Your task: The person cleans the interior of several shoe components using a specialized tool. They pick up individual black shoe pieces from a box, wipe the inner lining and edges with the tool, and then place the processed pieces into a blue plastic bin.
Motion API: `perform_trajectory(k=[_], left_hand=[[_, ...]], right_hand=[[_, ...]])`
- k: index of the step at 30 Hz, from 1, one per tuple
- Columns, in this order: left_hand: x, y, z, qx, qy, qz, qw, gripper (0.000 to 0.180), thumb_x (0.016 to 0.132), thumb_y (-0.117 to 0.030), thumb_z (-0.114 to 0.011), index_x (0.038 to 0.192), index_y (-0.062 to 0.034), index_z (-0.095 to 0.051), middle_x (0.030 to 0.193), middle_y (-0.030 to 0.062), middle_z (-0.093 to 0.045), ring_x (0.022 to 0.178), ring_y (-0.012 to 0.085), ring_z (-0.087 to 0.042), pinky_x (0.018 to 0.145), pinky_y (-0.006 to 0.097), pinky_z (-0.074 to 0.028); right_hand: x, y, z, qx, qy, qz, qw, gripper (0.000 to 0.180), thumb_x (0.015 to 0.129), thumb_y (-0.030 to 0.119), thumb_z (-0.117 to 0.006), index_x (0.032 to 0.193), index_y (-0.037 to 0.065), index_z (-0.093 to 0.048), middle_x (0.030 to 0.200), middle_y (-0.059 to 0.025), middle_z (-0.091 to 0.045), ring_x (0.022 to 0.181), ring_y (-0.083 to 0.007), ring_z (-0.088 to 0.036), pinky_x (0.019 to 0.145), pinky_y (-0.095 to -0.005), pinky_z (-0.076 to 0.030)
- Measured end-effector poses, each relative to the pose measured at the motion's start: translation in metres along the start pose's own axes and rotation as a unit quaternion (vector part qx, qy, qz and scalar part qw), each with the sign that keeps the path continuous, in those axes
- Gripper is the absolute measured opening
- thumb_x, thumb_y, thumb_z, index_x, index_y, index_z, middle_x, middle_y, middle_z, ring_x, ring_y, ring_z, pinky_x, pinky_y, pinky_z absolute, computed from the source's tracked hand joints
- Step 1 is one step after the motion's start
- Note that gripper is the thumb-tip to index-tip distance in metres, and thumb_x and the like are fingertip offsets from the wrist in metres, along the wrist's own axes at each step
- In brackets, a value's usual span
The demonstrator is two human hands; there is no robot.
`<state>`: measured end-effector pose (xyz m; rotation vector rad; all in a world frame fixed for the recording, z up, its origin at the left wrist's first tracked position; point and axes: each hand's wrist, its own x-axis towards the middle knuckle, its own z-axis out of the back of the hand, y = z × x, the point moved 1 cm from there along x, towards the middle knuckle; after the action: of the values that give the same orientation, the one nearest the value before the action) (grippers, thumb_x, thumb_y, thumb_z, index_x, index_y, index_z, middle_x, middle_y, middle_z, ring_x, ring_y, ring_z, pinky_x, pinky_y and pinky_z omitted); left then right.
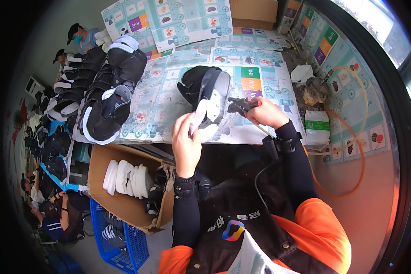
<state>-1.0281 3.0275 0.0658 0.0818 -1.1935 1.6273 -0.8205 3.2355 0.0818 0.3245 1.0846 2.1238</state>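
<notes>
In the centre of the frame, a black-and-white shoe with a ribbed grey band [192, 86] lies on the worktable covered in pale-blue printed sheets [155, 109], its near end steadied by the left hand [186, 144], whose thumb and fingers are pinched on a curved white strip [199, 115]. Right of centre, the right hand [270, 114] is curled around a dark tool with red-ended handles [240, 106], held apart from the shoe. The step looks like positioning that strip; the next move seems to call for a steady left grip.
</notes>
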Motion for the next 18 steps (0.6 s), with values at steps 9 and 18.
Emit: perform_trajectory(k=[9, 18], left_hand=[[-0.005, -0.004, -0.001, -0.009, 0.01, -0.014, 1.0, 0.039, 0.095, -0.002, -0.067, 0.133, 0.0001, -0.066, 0.131, 0.0175, -0.065, 0.122, 0.0374, -0.063, 0.105, 0.043, -0.05], [-0.002, 0.009, -0.003, -0.036, 0.041, 0.005, 0.998, 0.044, 0.097, -0.006, -0.076, 0.139, -0.0016, -0.064, 0.136, 0.0107, -0.062, 0.114, 0.0211, -0.066, 0.087, 0.033, -0.058]], right_hand=[[-0.006, 0.011, -0.001, 0.033, -0.074, -0.024, 0.996, 0.022, 0.079, 0.016, -0.065, 0.085, -0.005, -0.07, 0.076, -0.0246, -0.068, 0.073, -0.0412, -0.067, 0.071, -0.0468, -0.052], [0.017, -0.01, -0.018, 0.011, -0.162, 0.113, 0.98, 0.019, 0.08, 0.016, -0.069, 0.069, 0.0, -0.066, 0.068, -0.0109, -0.067, 0.059, -0.0236, -0.064, 0.058, -0.035, -0.048]])
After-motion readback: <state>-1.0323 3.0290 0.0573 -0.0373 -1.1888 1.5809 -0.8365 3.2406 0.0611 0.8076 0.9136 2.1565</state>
